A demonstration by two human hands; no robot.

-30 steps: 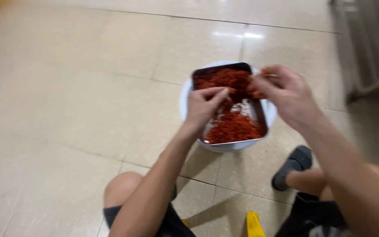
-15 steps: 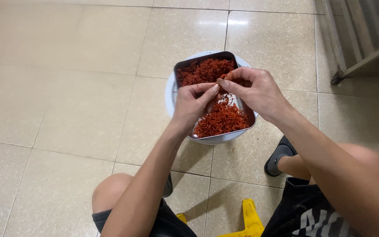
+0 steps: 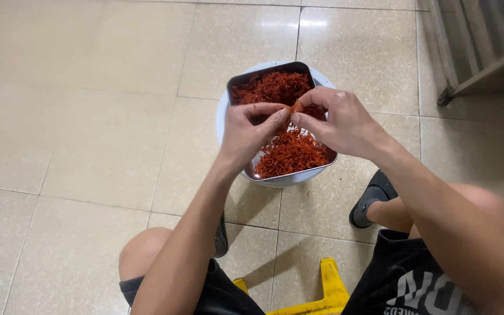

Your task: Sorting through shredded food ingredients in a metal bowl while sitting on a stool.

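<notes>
Both my left hand [image 3: 251, 131] and right hand [image 3: 336, 119] pinch one tiny dried shrimp [image 3: 296, 107] mid-frame; light, brittle, grip gently by its ends.

Two hands, one metal tray [image 3: 237, 81], one white bowl [image 3: 221, 119], one yellow stool [image 3: 329, 286] and two dark slippers are counted.

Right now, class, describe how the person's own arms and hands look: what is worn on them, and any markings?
Both arms are bare from wrist to above the elbow; no sleeves show. The left hand and right hand wear no gloves, rings, watch or bands. The fingers are bare, nails short. No markings are visible.
</notes>
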